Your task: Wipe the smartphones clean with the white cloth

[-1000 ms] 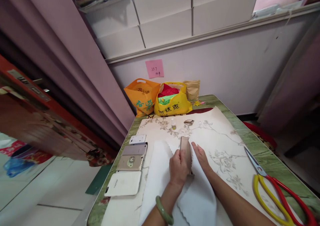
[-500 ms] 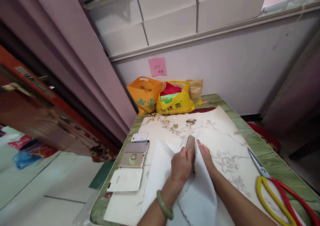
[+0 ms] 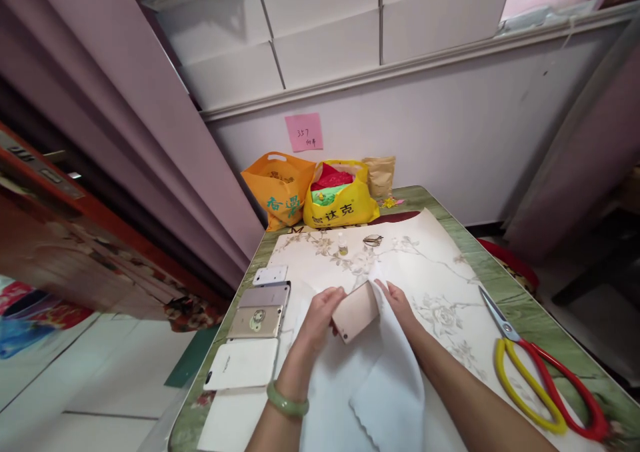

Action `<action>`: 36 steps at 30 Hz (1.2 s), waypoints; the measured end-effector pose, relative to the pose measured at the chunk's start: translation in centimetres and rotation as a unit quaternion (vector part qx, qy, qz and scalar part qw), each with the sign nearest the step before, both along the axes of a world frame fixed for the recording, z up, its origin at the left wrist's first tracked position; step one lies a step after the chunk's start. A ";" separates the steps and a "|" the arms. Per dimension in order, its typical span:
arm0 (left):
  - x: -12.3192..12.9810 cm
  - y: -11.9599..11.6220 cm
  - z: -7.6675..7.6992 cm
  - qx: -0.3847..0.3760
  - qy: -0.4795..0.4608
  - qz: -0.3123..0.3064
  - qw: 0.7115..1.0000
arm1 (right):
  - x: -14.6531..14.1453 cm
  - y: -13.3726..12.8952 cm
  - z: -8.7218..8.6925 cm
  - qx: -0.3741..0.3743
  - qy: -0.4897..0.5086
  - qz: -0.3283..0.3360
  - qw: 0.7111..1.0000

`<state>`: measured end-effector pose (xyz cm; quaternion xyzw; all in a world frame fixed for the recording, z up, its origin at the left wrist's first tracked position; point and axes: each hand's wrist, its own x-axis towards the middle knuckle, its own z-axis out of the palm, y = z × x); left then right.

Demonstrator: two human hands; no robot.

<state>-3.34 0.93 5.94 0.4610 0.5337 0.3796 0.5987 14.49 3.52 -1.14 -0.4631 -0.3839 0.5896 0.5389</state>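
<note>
My left hand (image 3: 323, 315) is closed on the left edge of a gold phone (image 3: 356, 311), whose camera corner points down towards me. A pale cloth (image 3: 387, 379) with a zigzag edge hangs over the front of my right hand (image 3: 397, 305) and touches the phone's right end. The right hand's fingers are bent behind the cloth and grip it; the fingertips are partly hidden. Below the phone the cloth drapes down onto the table in folds. On my left wrist sits a green bangle (image 3: 287, 401).
Several phones lie in a column at the left, a white one (image 3: 243, 364) nearest. Large scissors (image 3: 530, 365) with red and yellow handles lie at the right. Further back are a small bottle (image 3: 343, 245), glasses (image 3: 373, 241), an orange bag (image 3: 277, 189) and a yellow bag (image 3: 340, 205).
The phone has turned from edge-on to show its broad back. My left hand has shifted left with it, and the right hand stays at the cloth. The whole view has swung slightly right.
</note>
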 end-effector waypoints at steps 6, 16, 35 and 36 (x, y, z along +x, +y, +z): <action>3.8 -2.0 -2.4 0.043 -0.111 0.169 0.978 | -0.2 0.1 -1.0 -0.017 0.018 -0.064 0.998; 2.9 -1.3 -1.9 0.061 -0.031 0.126 0.990 | 0.2 0.1 -0.8 -0.004 -0.011 -0.048 0.999; 5.8 -1.4 -1.6 0.168 0.245 0.090 0.951 | -0.7 -0.9 -0.3 0.096 -0.141 -0.037 0.985; 5.5 -1.3 -1.4 0.166 0.261 0.056 0.949 | -0.7 -0.9 -0.2 0.091 -0.143 -0.044 0.985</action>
